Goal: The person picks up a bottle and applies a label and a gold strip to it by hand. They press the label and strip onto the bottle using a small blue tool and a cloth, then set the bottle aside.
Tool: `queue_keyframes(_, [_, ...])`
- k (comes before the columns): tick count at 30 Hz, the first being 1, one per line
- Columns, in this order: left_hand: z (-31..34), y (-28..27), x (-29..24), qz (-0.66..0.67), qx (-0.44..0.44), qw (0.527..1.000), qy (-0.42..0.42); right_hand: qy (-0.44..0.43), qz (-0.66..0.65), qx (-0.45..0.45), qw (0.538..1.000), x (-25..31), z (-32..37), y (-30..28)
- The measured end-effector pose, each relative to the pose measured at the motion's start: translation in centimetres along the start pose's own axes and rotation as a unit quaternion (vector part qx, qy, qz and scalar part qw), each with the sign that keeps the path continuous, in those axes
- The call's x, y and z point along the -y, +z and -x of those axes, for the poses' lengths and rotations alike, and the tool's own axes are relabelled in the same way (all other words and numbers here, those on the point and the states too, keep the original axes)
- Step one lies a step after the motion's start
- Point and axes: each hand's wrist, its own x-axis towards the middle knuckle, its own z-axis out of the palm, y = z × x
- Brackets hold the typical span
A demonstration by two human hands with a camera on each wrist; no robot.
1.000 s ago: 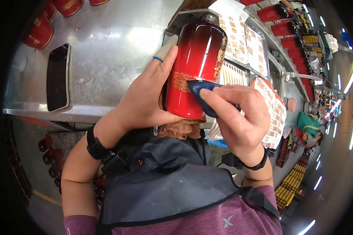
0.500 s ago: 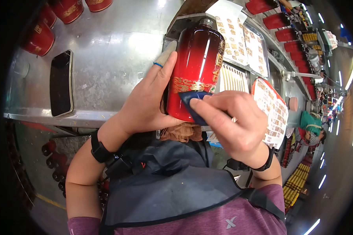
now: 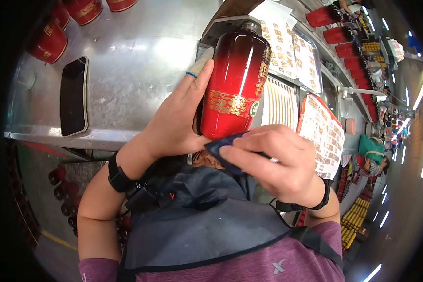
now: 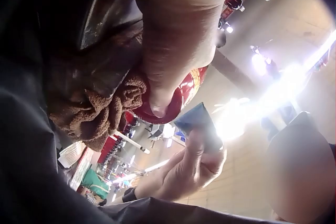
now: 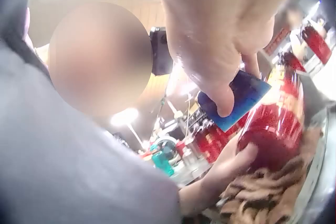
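A glass bottle (image 3: 237, 61), dark at the neck and red below, lies with its base towards the person; a gold ornamental band (image 3: 228, 102) and a small round green-and-white mark run near its base. My left hand (image 3: 171, 117) grips it, fingers along its left side and thumb at the base; one finger wears a beige cot (image 3: 203, 62) with a blue edge. Between thumb and fingers, my right hand (image 3: 282, 162) pinches a flexible dark-blue squeegee (image 5: 242, 100), close by the bottle's base. A crumpled brown cloth (image 4: 89, 116) lies beneath the base end.
A phone (image 3: 74, 96) lies on the metal table (image 3: 127, 89) at left. Sheets of gold decals (image 3: 279, 42), a striped sheet (image 3: 279, 101) and a red-edged printed sheet (image 3: 319, 134) lie right of the bottle. Red bottles (image 3: 47, 42) stand at the far left, more along the right.
My right hand has drawn the squeegee down from the gold band, past the bottle's base, uncovering the band and the round green mark. My left hand keeps its grip.
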Motion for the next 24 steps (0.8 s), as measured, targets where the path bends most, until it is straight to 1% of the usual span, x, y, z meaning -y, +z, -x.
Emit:
queue_keyframes(1, [0.0,-0.2,0.0,-0.001,0.010,1.000,0.002,0.001,-0.021,-0.019,1.000,-0.1,0.2,-0.2])
queue_keyframes(3, [0.2,-0.4,-0.1,-0.004,0.022,1.000,-0.002,0.069,0.007,-0.041,0.997,-0.7,0.5,-1.8])
queue_keyframes(5, [0.2,-0.3,0.0,0.018,0.049,0.998,-0.035,0.108,0.015,-0.051,0.993,-1.1,1.5,-2.2])
queue_keyframes(8, [0.1,-0.1,0.2,-0.004,0.049,0.999,-0.017,0.134,0.025,-0.063,0.989,-1.4,2.4,-1.9])
queue_keyframes(11, [-0.1,-0.1,0.2,-0.006,0.063,0.997,-0.033,0.128,0.021,-0.082,0.988,-1.3,2.7,-0.8])
queue_keyframes(12, [-0.2,0.0,0.1,-0.008,0.064,0.997,-0.033,0.113,0.038,-0.080,0.990,-1.3,2.8,-0.5])
queue_keyframes(14, [-0.3,0.4,-0.1,-0.009,0.003,0.999,-0.037,0.105,0.043,-0.091,0.989,-1.2,2.9,0.2])
queue_keyframes(15, [-0.4,0.4,-0.3,-0.010,0.006,0.999,-0.036,0.098,0.050,-0.103,0.989,-1.1,3.0,0.5])
queue_keyframes(16, [-0.5,0.3,-0.6,-0.004,-0.007,0.999,-0.033,0.082,0.068,-0.101,0.989,-1.0,2.8,0.6])
queue_keyframes(17, [-0.6,0.2,-0.7,0.002,-0.019,0.999,-0.030,0.085,0.069,-0.104,0.989,-1.0,2.6,0.6])
queue_keyframes(19, [-0.7,0.2,-0.6,0.017,-0.004,1.000,-0.027,0.072,0.069,-0.095,0.990,-1.3,2.3,0.6])
queue_keyframes(21, [-0.6,0.3,-0.7,0.032,0.009,0.999,-0.026,0.073,0.077,-0.111,0.988,-1.8,2.4,1.0])
queue_keyframes(23, [-0.6,0.2,-0.7,0.043,0.007,0.998,-0.042,0.063,0.070,-0.110,0.989,-1.7,2.1,1.2])
queue_keyframes(24, [-0.6,0.1,-0.7,0.043,0.008,0.998,-0.043,0.064,0.052,-0.086,0.993,-1.2,1.8,0.9])
